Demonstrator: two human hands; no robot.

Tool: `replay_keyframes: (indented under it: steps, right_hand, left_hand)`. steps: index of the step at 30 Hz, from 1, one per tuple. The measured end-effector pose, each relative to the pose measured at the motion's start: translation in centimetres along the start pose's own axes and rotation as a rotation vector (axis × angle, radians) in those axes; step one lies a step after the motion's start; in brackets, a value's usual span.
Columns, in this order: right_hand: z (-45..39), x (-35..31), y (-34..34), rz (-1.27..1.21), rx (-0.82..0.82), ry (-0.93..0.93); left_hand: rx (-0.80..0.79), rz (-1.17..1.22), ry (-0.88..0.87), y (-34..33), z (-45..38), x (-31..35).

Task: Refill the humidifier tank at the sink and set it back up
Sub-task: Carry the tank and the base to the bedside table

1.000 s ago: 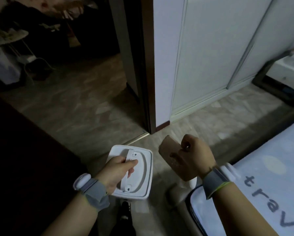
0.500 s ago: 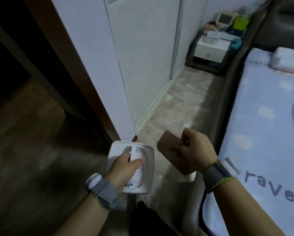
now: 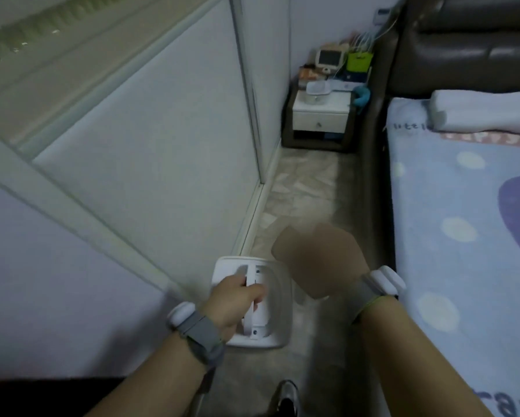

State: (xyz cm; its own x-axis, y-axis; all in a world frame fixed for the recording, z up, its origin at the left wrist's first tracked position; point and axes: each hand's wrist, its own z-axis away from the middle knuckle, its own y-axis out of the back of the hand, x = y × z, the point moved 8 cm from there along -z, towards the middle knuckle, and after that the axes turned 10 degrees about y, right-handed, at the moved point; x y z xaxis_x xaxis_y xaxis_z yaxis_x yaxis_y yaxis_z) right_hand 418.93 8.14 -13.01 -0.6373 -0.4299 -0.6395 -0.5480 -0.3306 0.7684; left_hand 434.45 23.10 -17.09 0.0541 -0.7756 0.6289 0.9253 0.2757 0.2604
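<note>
White plastic, the one tank (image 3: 254, 302) hangs by its handle in my left hand (image 3: 233, 303), fingers curled round it, low beside the wardrobe (image 3: 150, 139). My right hand (image 3: 325, 260) is blurred; I cannot tell its grasp. A swing could knock the tank against that wardrobe and spill water.

The left hand (image 3: 237, 299) gripped the white tank (image 3: 278, 308) by its handle (image 3: 257, 302), while the blurred right hand (image 3: 325, 266) held a brown object (image 3: 286, 245) just beside it.

The bed sheet (image 3: 463, 266) carries printed letters, only partly visible: "re" near the lower edge; other text is unreadable.
</note>
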Motion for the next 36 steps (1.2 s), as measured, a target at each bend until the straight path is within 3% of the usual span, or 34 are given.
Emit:
replay_keyframes:
  steps: [8,16,20,22,28,36]
  right_hand:
    - [-15.3,8.7,6.4,0.016,0.176,-0.165]
    - [-32.0,16.9,11.7,0.149,0.185,-0.350]
    - [-38.4,19.9,14.6,0.174,0.214,-0.442]
    - [-40.7,20.7,15.4,0.164,0.221,-0.431]
    - [-57.7,32.2,19.3,0.085,0.231,-0.344]
    - [-73.7,38.8,23.6,0.003,0.186,-0.312]
  left_hand:
    - [-0.070,0.005,-0.066,-1.8,-16.7,18.2]
    - [-0.258,-0.001,-0.098,-6.1,-32.3,36.6]
    - [-0.274,0.022,-0.067,-8.1,-37.7,43.6]
    - [-0.255,0.029,-0.046,-8.6,-39.9,45.9]
    - [-0.170,0.047,-0.034,-12.8,-52.2,58.2]
    - [-0.141,0.116,0.055,-15.2,-61.8,69.3]
